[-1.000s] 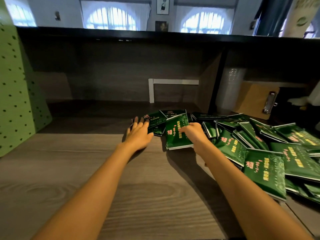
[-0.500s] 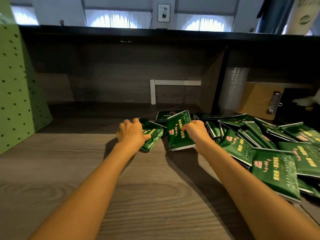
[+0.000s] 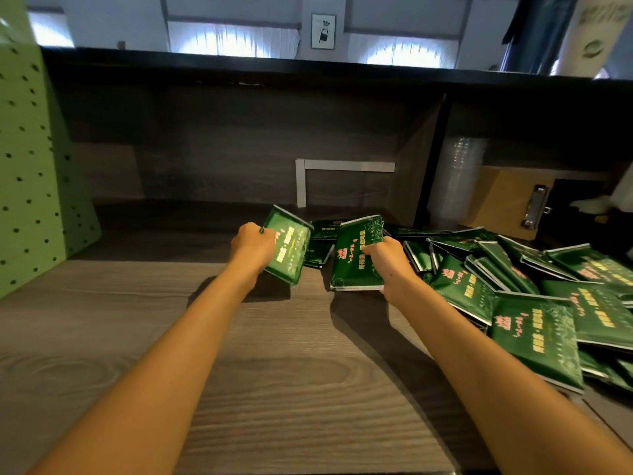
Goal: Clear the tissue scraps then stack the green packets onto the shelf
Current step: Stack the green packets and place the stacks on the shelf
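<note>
Presently: one wood-grain counter (image 3: 239, 389), with a dark recess behind it. One green pegboard panel (image 3: 30, 166) stands at the counter's left edge. One loose heap of green packets (image 3: 534, 337) lies overlapping along the right edge, up to the far right corner; more than a dozen show, but the exact count cannot be told. Each face carries pink and yellow printed characters, too small to read. One brown clipboard (image 3: 507, 200) with a metal clip and one column of clear plastic cups (image 3: 455, 180) sit in the recess beyond the heap. One white L-shaped strip (image 3: 342, 165) is on the back wall. One thin stack of packets (image 3: 352, 265) has its lower edge on the counter and is gripped by the right hand (image 3: 388, 257), thumb across the face. One single packet (image 3: 291, 248), raised and tilted, is gripped at its left side by the left hand (image 3: 251, 243), just beside the stack but apart from it.
</note>
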The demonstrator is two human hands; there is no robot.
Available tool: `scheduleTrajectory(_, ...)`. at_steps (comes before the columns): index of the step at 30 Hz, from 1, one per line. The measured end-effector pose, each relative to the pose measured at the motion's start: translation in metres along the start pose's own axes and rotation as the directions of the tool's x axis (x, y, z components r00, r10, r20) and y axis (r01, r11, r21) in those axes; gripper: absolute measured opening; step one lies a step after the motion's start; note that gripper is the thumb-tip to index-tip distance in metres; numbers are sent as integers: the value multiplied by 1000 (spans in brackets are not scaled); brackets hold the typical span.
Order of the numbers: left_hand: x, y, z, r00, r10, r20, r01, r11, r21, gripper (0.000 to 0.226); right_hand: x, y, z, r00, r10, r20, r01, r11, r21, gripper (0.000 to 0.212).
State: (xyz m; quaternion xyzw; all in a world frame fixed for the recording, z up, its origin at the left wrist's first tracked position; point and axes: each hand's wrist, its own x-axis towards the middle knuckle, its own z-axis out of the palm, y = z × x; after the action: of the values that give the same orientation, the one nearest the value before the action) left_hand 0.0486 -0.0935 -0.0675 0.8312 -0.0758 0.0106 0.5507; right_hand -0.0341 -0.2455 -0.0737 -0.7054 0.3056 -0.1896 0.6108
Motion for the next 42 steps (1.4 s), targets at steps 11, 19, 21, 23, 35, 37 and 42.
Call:
scheduleTrajectory(11, -23, 4, 23, 969, 110, 222, -37, 950, -310, 40, -4, 0, 5, 963, -1, 271, -66, 969, 238, 44)
scheduleTrajectory(19, -6, -7, 27, 949, 315, -1, -312, 942, 122, 20, -1, 4, 0, 994, -19, 107, -5, 976, 218, 35)
scheduleTrajectory(21, -2, -14, 24, 941, 330, 75, -335, 876, 347, 34, 7, 7, -5, 1000, -23, 17, 19, 977, 213, 49)
scheduleTrajectory(23, -2, -21, 25, 924, 293, 246, -380, 767, 516, 43, 12, 9, -8, 1000, -6, -31, 13, 978, 208, 51)
scheduleTrajectory(35, -8, -15, 27, 853, 252, 456, -520, 467, 715, 34, 18, 8, -10, 998, 5, -58, 7, 980, 200, 38)
scheduleTrajectory(37, -10, -14, 28, 850, 269, 453, -526, 472, 708, 33, 18, 9, -9, 998, 2, -65, 12, 979, 204, 44)
scheduleTrajectory(42, -5, -22, 21, 910, 293, 295, -415, 609, 676, 43, 18, 12, -7, 998, 3, -66, 10, 980, 201, 54)
